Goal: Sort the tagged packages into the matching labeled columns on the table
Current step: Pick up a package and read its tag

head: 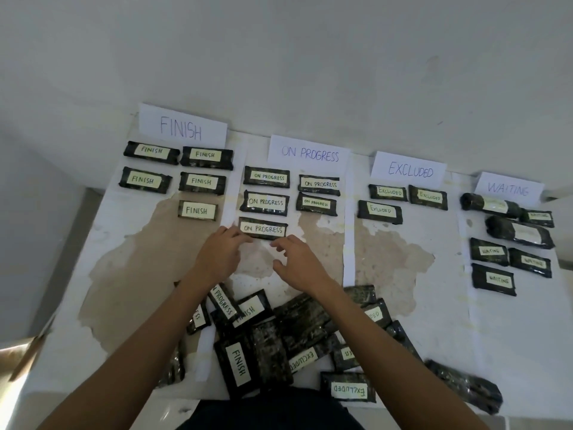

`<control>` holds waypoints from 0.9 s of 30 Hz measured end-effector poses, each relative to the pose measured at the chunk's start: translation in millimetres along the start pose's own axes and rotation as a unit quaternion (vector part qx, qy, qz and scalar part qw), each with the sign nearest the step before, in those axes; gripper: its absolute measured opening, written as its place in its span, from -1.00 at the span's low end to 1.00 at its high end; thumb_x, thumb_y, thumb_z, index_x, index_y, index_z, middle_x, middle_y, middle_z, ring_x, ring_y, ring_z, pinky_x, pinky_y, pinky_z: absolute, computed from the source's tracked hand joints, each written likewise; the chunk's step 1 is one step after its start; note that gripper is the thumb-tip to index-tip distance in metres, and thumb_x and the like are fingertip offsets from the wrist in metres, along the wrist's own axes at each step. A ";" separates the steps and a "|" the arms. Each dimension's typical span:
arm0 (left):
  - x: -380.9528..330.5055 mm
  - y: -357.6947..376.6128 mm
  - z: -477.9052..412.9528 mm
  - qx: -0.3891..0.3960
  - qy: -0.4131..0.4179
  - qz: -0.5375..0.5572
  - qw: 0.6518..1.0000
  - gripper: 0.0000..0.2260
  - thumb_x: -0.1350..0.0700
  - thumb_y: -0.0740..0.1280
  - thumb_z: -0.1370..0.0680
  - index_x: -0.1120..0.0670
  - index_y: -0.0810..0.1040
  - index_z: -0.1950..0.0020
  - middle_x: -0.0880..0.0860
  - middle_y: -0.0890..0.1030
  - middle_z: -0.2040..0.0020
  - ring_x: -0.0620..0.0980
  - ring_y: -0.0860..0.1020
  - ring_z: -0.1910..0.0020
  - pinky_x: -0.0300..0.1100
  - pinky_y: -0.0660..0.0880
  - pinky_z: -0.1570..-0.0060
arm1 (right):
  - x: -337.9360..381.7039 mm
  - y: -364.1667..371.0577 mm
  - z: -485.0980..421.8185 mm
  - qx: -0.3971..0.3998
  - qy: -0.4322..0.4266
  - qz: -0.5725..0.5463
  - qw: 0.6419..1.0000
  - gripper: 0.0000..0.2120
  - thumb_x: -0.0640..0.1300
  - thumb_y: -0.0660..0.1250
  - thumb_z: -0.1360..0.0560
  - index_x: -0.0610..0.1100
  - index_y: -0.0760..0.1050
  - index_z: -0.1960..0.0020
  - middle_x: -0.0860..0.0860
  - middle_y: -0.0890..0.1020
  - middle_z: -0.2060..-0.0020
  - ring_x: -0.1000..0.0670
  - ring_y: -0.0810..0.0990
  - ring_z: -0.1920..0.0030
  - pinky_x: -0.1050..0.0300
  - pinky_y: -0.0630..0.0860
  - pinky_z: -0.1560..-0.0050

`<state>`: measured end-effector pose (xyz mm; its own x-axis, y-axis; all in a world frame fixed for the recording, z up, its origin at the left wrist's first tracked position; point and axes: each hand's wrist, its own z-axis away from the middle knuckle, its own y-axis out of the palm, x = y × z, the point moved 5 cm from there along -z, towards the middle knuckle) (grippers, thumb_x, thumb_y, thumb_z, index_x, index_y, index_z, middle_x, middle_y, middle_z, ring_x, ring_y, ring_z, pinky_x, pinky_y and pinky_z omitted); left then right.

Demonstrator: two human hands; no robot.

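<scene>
Hands loosely spread: left hand (217, 256) touches the nearest ON PROGRESS package (263, 228), right hand (297, 262) just beside it

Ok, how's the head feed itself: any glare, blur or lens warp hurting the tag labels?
Head view: wide-angle lens bends the edges of the peeling white table; light is dim and even, glare only at the lower left corner; most tags read legibly, but labels on the two rolled dark packages nearest the white WAITING header sheet are washed out.
</scene>
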<state>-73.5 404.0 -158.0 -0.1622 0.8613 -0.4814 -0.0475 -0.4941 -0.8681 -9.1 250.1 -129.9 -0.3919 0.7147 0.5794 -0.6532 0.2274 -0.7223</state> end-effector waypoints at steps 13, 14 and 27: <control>25.3 7.7 74.6 0.088 -0.032 -0.034 0.995 -0.64 0.27 0.36 -0.40 0.01 0.57 -0.17 0.04 0.53 -0.15 0.14 0.39 -0.20 0.00 0.34 -0.12 | 16.1 36.8 15.2 0.071 -0.024 0.004 0.997 -0.68 -0.16 0.27 -0.51 -0.10 0.45 -0.26 -0.04 0.52 -0.12 -0.02 0.50 -0.07 0.03 0.49 -0.14; 23.2 7.9 72.4 0.087 -0.029 -0.042 0.995 -0.66 0.24 0.37 -0.41 0.00 0.58 -0.16 0.04 0.53 -0.13 0.14 0.39 -0.19 -0.01 0.34 -0.12 | 16.1 37.0 15.6 0.071 -0.024 0.004 0.997 -0.68 -0.16 0.28 -0.51 -0.10 0.45 -0.27 -0.05 0.52 -0.12 -0.02 0.50 -0.06 0.03 0.49 -0.14; -2.0 8.6 47.7 0.034 0.017 -0.094 0.995 -0.64 0.01 0.44 -0.28 0.05 0.58 -0.04 0.01 0.56 0.04 0.08 0.52 0.07 -0.07 0.46 0.11 | -2.9 11.2 23.6 -0.010 -0.022 -0.009 1.000 -0.60 -0.13 0.31 -0.49 -0.11 0.41 -0.32 -0.05 0.45 -0.18 -0.03 0.43 -0.19 0.13 0.39 -0.22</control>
<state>-120.6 392.4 -158.7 -0.1117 0.9423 -0.3156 -0.1400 -0.3294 -0.9338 -30.6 234.9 -130.8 -0.4084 0.6811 0.6078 -0.6468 0.2539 -0.7192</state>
